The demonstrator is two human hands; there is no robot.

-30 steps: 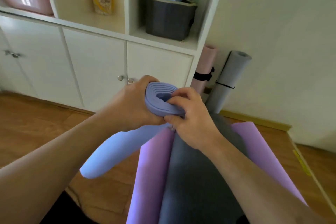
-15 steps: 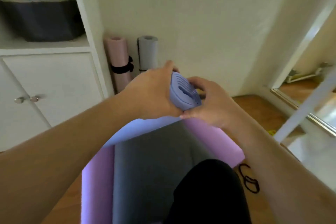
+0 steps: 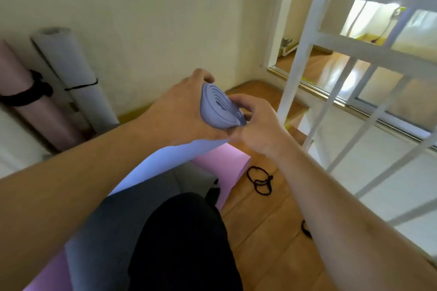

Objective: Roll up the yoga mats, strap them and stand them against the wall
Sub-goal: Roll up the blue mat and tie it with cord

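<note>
Between both hands, tightly coiled blue mat (image 3: pixel 218 111)

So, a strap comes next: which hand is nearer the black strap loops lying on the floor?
Right. The right hand grips the blue mat roll almost directly above the strap loops; the left hand holds the roll's far side, further off.
</note>
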